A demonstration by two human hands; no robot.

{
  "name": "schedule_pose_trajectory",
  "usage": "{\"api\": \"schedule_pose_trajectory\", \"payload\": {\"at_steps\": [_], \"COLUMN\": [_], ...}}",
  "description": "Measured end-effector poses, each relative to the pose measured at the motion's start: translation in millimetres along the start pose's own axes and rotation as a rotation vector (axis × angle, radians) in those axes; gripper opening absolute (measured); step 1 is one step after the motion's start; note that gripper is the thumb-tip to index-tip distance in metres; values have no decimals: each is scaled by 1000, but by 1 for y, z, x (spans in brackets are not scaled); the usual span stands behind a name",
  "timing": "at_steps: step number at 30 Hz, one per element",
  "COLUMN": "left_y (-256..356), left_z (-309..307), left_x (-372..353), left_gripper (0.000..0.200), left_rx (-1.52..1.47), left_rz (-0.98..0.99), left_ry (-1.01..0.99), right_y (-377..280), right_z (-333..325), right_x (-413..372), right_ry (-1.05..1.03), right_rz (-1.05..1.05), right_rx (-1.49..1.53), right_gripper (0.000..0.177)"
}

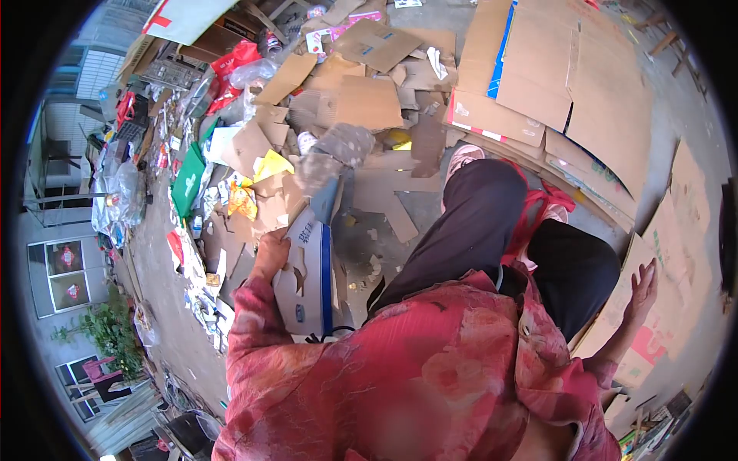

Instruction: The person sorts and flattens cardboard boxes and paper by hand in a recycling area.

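My left hand [270,252] grips the upper edge of a white and blue cardboard box [300,288], which stands tilted beside my left leg. The box has dark printed characters and a ragged hole in its side. Out to the right, my right hand [643,289] holds nothing, its fingers stretched out above a large flat cardboard sheet [670,253]. Just beyond the box is a mottled grey, blurred shape [342,147] whose kind I cannot make out.
Flattened cardboard boxes [553,69] lie stacked ahead on the right. Loose cardboard pieces [369,104] cover the floor in front. Mixed scraps and plastic bags [123,188] pile up on the left, with a green sheet [187,188] among them. A leafy plant [111,330] stands by the wall.
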State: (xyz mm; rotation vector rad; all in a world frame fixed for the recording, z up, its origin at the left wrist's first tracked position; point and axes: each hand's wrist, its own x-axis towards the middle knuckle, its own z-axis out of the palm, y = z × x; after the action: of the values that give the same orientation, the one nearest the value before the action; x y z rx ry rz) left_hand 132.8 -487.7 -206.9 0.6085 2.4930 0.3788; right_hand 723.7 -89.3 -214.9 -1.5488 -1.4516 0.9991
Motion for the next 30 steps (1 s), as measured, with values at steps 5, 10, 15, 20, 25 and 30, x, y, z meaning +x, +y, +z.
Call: {"api": "schedule_pose_trajectory", "payload": {"at_steps": [5,10,15,20,25,30], "left_y": [18,42,72,87,107,117], "left_z": [-34,-55,-68,-90,-111,-126], "left_x": [-45,-65,-79,-92,-106,-109], "left_gripper": [25,14,11,11,9,11], "left_rx": [6,62,23,-173,-271,-356], "left_rz": [216,341,505,428,509,558], "left_ry": [185,317,423,289,201,71], "right_y": [-73,-137,-164,-184,-208,-268], "right_z": [45,126,188,220,276,284], "right_x": [2,-16,-55,-59,-27,-42], "right_ry": [-132,-502,-958,-1015,-755,-1404], "right_rz": [-115,-269,-285,-351,-986,-561], "right_rx": [296,406,252,66,-50,79], "right_gripper": [56,56,56,72,86,94]}}
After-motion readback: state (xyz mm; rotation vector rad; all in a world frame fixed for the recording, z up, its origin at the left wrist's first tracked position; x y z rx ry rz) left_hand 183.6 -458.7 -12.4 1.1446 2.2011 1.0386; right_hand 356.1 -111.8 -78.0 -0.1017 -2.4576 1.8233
